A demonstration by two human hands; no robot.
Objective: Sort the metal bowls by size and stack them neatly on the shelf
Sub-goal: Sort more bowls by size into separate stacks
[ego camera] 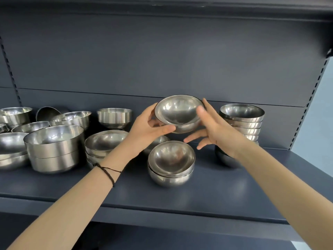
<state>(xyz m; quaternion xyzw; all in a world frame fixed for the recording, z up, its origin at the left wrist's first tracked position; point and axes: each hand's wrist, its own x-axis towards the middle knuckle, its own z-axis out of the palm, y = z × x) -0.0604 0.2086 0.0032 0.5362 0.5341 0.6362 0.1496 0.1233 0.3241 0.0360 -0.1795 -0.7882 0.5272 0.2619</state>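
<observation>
Holding a small metal bowl (177, 112) tilted above a short stack of bowls (171, 160) on the dark shelf (216, 192), the left hand (153, 125) grips its left rim. The right hand (214, 127) pinches the right rim between thumb and forefinger, other fingers splayed.

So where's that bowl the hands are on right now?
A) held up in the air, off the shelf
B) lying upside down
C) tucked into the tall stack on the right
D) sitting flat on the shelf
A: the bowl is tilted, open side showing, gripped by the left hand with the right hand at its rim, clear of the shelf and the short stack.
</observation>
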